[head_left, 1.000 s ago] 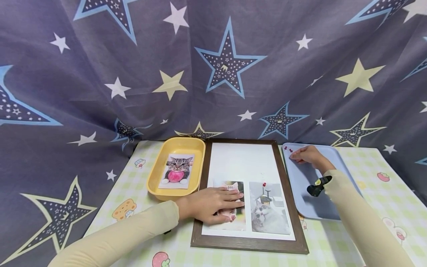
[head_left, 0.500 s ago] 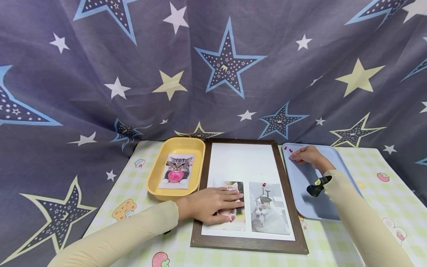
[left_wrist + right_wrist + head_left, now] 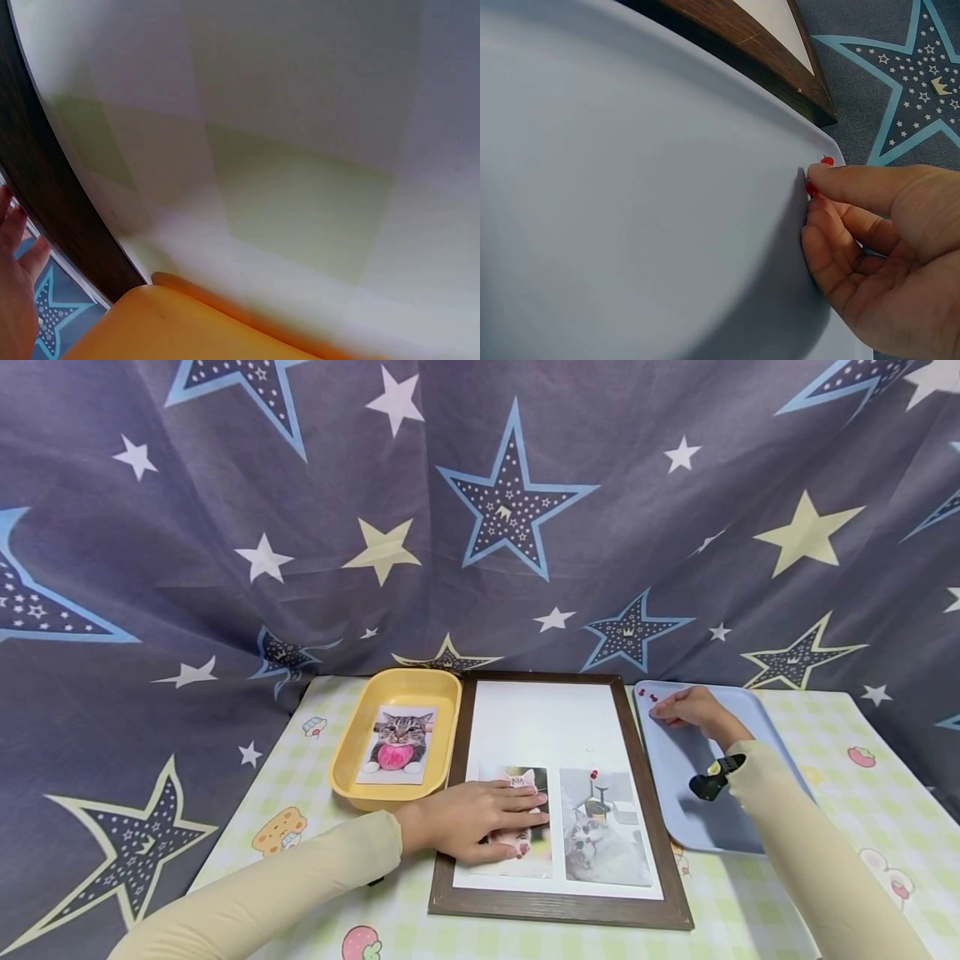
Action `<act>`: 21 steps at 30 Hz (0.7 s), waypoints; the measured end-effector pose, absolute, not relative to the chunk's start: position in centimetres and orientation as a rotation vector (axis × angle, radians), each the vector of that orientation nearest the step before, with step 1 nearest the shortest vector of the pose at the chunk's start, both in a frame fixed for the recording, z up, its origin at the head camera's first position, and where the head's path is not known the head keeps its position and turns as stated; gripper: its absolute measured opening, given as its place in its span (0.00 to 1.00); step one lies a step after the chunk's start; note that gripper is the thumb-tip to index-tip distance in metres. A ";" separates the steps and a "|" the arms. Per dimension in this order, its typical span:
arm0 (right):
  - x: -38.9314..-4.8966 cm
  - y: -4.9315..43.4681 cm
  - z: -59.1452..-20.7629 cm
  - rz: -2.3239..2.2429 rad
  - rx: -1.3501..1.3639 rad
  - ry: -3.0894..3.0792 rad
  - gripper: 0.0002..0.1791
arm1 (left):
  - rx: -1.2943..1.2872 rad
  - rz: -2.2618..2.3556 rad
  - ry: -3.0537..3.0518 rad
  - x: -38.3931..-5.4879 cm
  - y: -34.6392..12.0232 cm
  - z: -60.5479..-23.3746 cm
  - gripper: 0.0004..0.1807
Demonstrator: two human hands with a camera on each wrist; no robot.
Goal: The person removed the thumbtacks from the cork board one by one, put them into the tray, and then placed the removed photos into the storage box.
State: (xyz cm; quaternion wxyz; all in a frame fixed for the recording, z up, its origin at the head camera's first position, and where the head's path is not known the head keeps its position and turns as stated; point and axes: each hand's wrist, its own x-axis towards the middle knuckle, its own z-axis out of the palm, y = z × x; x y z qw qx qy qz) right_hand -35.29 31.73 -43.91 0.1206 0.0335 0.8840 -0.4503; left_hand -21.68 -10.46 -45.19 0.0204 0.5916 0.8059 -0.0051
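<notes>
My left hand lies flat with fingers spread across a kitten photo on a white board with a dark brown frame. Beside it, on the same board, a second cat photo has a red push pin at its top edge. Over the far left corner of a pale blue tray, my right hand pinches a red push pin between thumb and fingertips. Loose red push pins lie just beyond those fingertips. The left wrist view shows only part of the left hand.
Left of the frame stands a yellow tray holding a photo of a tabby cat with a pink heart. A checked tablecloth covers the table. Behind everything hangs a dark curtain with stars.
</notes>
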 end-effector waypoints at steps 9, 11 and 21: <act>-35.3 31.7 -44.1 -1.290 0.083 2.586 0.17 | 1.828 -0.008 2.497 -21.6 -10.5 -45.2 0.32; -35.3 31.7 -44.1 -1.295 0.080 2.583 0.17 | 1.829 -0.008 2.499 -21.6 -10.5 -45.2 0.32; -35.5 31.3 -43.8 -1.322 0.119 2.548 0.19 | 1.853 -0.016 2.501 -21.7 -10.4 -45.1 0.33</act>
